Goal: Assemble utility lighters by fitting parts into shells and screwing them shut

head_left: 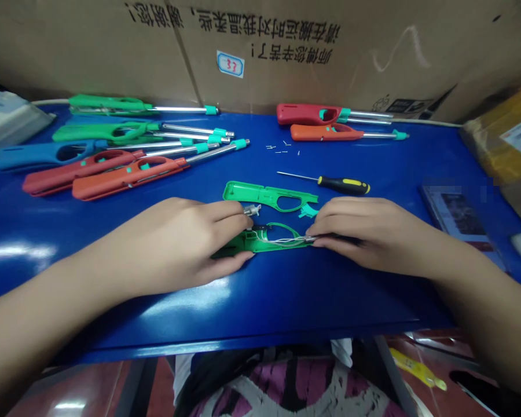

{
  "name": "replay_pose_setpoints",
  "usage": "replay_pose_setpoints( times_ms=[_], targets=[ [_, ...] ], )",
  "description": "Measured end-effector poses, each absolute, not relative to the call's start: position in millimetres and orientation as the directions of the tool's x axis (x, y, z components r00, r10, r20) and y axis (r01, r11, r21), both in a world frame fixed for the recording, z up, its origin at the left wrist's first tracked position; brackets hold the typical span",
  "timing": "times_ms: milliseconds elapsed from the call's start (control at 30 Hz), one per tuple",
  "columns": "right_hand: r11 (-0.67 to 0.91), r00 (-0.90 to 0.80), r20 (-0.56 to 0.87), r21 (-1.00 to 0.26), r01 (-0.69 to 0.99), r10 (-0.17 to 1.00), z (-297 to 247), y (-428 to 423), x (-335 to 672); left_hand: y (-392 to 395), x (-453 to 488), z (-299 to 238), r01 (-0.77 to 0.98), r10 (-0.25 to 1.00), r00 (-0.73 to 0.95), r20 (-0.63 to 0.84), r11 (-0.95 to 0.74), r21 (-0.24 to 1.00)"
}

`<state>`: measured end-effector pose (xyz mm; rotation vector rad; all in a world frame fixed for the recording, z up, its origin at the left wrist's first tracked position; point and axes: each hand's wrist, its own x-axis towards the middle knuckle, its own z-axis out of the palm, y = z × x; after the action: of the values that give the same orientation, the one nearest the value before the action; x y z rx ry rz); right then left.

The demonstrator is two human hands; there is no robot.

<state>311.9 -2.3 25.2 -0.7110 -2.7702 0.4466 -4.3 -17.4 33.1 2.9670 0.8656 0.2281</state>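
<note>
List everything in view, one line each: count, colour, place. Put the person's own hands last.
open lighter half: 1, green, wires inside, centre of table, between both hands
loose lighter shell: 1, green, just behind the open half
small metal part: 1, silver, at the left fingertips
screwdriver: 1, black and yellow handle, behind the right hand
long lighters, left group: about 7, green, blue, red, orange, back left
long lighters, right pair: 2, red and orange, back right
tiny screws: a few, silver, between the two groups
table: 1, blue
cardboard boxes: brown, along the back
left hand: on the open half's left end
right hand: pinching its right end
</note>
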Motion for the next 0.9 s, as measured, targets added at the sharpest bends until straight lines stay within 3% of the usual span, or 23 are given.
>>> replay_pose_setpoints(
  times_ms=[267, 500, 900],
  targets=[
    [0.822, -0.71, 0.427, -0.399, 0.407, 0.559, 31.6, -5.0, 306.4, -16.3, -4.4, 32.2, 0.563, 0.572, 0.803, 0.166, -0.82, 0.101],
    [0.839, -0.807, 0.264, -0.31, 0.448, 0.528, 24.2, 0.4, 309.0, -15.1, -4.2, 32.1, 0.57, 0.586, 0.798, 0.141, -0.81, 0.136],
    [0.85, -0.828, 0.246, -0.309, 0.426, 0.504, 21.2, 3.2, 308.9, -15.0, -2.4, 33.8, 0.559, 0.577, 0.811, 0.102, -0.814, 0.157]
  ],
)
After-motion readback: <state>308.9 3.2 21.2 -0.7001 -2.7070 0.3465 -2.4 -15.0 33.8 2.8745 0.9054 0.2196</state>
